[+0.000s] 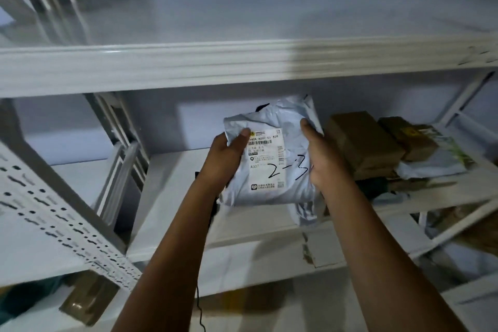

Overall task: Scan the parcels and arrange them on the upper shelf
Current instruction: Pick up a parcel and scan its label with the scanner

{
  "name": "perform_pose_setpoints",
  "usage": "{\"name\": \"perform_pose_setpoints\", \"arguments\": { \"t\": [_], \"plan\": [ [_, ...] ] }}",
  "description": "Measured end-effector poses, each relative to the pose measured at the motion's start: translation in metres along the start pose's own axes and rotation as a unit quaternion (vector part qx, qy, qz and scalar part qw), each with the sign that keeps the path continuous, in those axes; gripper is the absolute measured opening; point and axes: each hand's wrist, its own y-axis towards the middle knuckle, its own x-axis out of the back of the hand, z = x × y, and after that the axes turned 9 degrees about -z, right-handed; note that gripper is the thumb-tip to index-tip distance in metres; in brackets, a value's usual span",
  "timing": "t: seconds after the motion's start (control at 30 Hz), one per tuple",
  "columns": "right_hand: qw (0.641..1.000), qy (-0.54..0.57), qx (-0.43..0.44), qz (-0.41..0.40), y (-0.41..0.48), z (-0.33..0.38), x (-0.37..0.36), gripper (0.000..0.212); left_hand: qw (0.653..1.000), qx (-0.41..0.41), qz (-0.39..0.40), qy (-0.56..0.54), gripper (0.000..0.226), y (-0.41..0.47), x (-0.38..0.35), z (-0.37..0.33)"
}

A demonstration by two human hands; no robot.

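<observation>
A grey plastic mailer parcel (280,127) with a white shipping label and "2-3" handwritten in black is held up in front of the white shelving. My left hand (225,159) grips its left edge, thumb across the label's top corner. My right hand (324,158) grips its right edge. The upper shelf (188,67) runs across the view above the parcel, and its top surface looks bare from here. A dark object with a thin black cable (200,304) shows behind my left wrist, mostly hidden.
Several brown taped boxes (361,140) and soft mailers (436,162) are piled on the middle shelf to the right. A perforated white upright (62,218) slants across the lower left. Another brown box (86,302) lies on a lower shelf at bottom left.
</observation>
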Motion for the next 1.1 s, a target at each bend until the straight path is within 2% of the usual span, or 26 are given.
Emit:
{"name": "perform_pose_setpoints", "arguments": {
  "t": [0.1, 0.2, 0.23, 0.33, 0.43, 0.5, 0.63, 0.7, 0.77, 0.83, 0.93, 1.1],
  "plan": [
    [0.998, 0.037, 0.028, 0.053, 0.008, 0.009, 0.026, 0.079, 0.998, -0.043, -0.032, -0.024, 0.023, -0.024, -0.014, -0.016],
    [0.995, 0.045, 0.01, 0.093, -0.009, 0.033, 0.061, 0.102, 0.997, -0.067, -0.034, -0.03, 0.014, -0.05, -0.032, -0.029],
    [0.994, 0.042, 0.007, 0.105, -0.02, 0.043, 0.073, 0.104, 0.996, -0.068, -0.025, -0.048, 0.012, -0.061, -0.039, -0.035],
    [0.995, 0.043, 0.032, 0.085, -0.042, 0.071, 0.106, 0.078, 0.994, -0.062, -0.02, -0.088, 0.021, -0.092, -0.064, -0.051],
    [0.993, -0.008, 0.113, 0.023, -0.059, 0.094, 0.14, 0.046, 0.987, -0.103, -0.099, -0.079, 0.02, -0.115, -0.089, -0.064],
    [0.984, 0.006, 0.178, -0.008, -0.066, 0.11, 0.16, 0.024, 0.973, -0.153, -0.152, -0.088, 0.023, -0.129, -0.103, -0.075],
    [0.965, 0.101, 0.239, 0.027, -0.086, 0.146, 0.177, 0.02, 0.939, -0.242, -0.221, -0.103, 0.034, -0.153, -0.117, -0.102],
    [0.957, 0.131, 0.254, 0.042, -0.093, 0.162, 0.179, 0.019, 0.929, -0.259, -0.243, -0.108, 0.03, -0.164, -0.12, -0.122],
    [0.953, 0.151, 0.257, 0.055, -0.097, 0.173, 0.179, 0.023, 0.923, -0.27, -0.254, -0.101, 0.031, -0.171, -0.12, -0.143],
    [0.95, 0.169, 0.255, 0.064, -0.105, 0.185, 0.177, 0.039, 0.916, -0.291, -0.261, -0.085, 0.038, -0.174, -0.117, -0.161],
    [0.947, 0.179, 0.262, 0.044, -0.105, 0.201, 0.17, 0.057, 0.907, -0.313, -0.271, -0.078, 0.036, -0.165, -0.108, -0.182],
    [0.952, 0.156, 0.264, 0.006, -0.093, 0.231, 0.15, 0.05, 0.897, -0.324, -0.298, -0.04, 0.039, -0.142, -0.101, -0.213]
  ]
}}
